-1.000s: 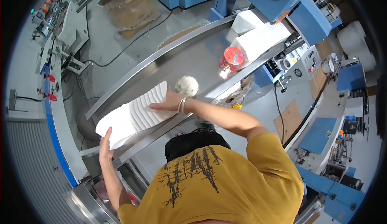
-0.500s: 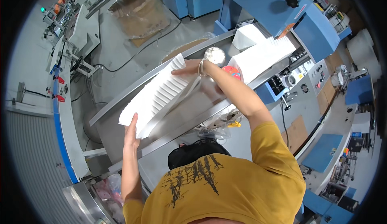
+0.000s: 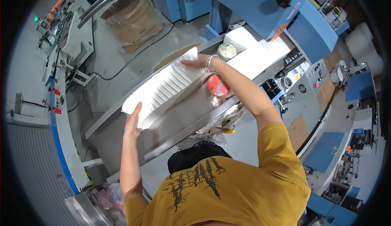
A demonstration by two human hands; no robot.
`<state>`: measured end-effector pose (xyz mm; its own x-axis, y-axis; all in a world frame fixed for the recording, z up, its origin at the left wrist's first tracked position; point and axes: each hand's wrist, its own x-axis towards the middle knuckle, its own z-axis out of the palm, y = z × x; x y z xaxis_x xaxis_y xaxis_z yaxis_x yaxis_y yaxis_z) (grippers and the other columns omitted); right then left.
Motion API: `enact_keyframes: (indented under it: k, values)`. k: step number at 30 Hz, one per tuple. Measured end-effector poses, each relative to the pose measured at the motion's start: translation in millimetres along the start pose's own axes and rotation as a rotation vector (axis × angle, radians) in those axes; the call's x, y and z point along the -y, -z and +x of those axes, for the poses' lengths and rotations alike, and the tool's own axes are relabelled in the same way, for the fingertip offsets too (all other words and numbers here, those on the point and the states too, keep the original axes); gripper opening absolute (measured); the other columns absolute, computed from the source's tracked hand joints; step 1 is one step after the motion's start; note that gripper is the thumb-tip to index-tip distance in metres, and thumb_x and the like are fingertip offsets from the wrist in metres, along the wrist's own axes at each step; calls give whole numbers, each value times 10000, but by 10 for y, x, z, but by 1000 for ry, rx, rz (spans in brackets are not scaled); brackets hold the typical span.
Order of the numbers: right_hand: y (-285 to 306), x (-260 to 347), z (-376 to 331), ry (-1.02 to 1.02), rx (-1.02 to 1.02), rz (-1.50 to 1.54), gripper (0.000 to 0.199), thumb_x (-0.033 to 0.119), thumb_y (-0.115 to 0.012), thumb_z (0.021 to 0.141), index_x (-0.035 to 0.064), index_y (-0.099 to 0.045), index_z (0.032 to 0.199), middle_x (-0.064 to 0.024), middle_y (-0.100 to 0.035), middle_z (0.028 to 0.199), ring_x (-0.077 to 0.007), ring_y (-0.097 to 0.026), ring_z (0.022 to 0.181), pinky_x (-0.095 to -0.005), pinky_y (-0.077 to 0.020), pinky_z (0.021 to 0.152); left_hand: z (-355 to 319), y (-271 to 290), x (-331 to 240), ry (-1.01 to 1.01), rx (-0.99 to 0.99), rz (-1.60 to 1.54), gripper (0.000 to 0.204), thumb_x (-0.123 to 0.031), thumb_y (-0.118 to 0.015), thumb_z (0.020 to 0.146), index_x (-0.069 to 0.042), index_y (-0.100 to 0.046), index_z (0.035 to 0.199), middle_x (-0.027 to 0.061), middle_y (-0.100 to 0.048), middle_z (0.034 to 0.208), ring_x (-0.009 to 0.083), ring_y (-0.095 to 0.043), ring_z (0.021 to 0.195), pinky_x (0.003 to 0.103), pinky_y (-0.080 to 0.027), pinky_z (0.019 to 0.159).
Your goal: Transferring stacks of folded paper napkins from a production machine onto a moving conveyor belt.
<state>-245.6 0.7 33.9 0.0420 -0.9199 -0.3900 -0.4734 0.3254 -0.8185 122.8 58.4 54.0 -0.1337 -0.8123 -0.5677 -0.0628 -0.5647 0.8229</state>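
Stack: the long white block of thin, rippled, paper-like sheets (image 3: pixel 161 88) lies aslant over the grey brushed-steel trough (image 3: pixel 179 122), between both hands; cannot tell whether its underside touches the steel.
Left hand: the bare left hand (image 3: pixel 132 122) grips the stack's 7-8 o'clock end, thumb on the near face, other fingers mostly hidden.
Right hand: the bare right hand (image 3: pixel 198 61) holds the 1-2 o'clock end, thumb along the top; far fingers out of sight.
Step in hand: judged as two-handed holding and steadying of the stack.
Next-move demand: probably even inward pressure at both ends; the loose sheets could fan or sag if one hand slackens.
Jars: clear round jar with white contents (image 3: pixel 227 51) at 2 o'clock of the stack, near the right wrist; clear plastic jar with red lid (image 3: pixel 218 86) at 3 o'clock. Both limit sliding that way.
Trough, upper end: second white stack of ridged sheets (image 3: pixel 258 61) between 2 and 3 o'clock, beyond the jars.
Machine: large blue metal housing (image 3: pixel 252 6) at 1-2 o'clock.
Floor: brown cardboard box with clear plastic liner (image 3: pixel 130 22) at 11 o'clock, well apart.
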Motion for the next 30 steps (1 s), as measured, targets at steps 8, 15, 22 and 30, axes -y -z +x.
enact_keyframes:
  k: [8,15,22,30]
  values:
    - [273,-30,3,-78,253,90,864,649,-585,781,40,-407,1367,-106,-489,1343,-223,-422,1254,-356,-317,1037,217,86,-127,16,125,-123,825,-421,-671,820,-29,-265,1421,141,-375,1408,280,-395,1273,440,-369,1001]
    - [-68,4,82,177,380,1,601,465,-692,785,47,-573,1199,-54,-625,1120,-171,-601,940,-307,-477,851,76,263,-81,-9,114,-46,635,-417,-692,806,-31,-498,1270,99,-573,1213,228,-574,1067,370,-476,876]
    - [-460,129,-220,39,286,247,605,327,-803,680,27,-588,1159,-86,-639,1093,-186,-603,978,-310,-456,880,-57,72,42,-79,65,-35,697,-278,-758,739,-8,-450,1303,133,-521,1268,233,-463,1205,366,-351,1016]
    - [-684,481,-349,-65,296,191,593,325,-793,680,12,-591,1141,-83,-645,1065,-188,-609,964,-308,-465,864,-313,329,162,-149,-8,-135,671,-242,-745,759,-23,-438,1314,128,-518,1268,235,-461,1203,372,-351,1019]
